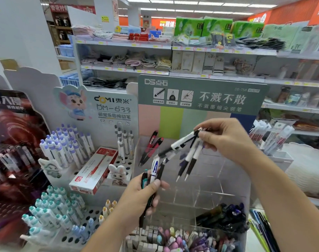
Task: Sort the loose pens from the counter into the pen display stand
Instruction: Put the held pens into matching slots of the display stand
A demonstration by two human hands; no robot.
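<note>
Head view:
Left grip (146, 195): curled round a small bunch of pens (153, 176), tips up.
Right grip (226, 140): pinching white-and-black pens (188, 157) by their tops, tips fanned down-left toward the left grip.
Clear display stand (200, 188): directly behind and below both grips.
Red pens (151, 148): upper-left compartment, left of right grip.

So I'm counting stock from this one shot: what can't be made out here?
- Head view: pen count in the left hand; its fingers cover the barrels.
- Tops of the white pens: hidden inside the right hand.
- Dark pens in the clear stand: blurred heap.
- Front bins: cut by the bottom edge.
</note>
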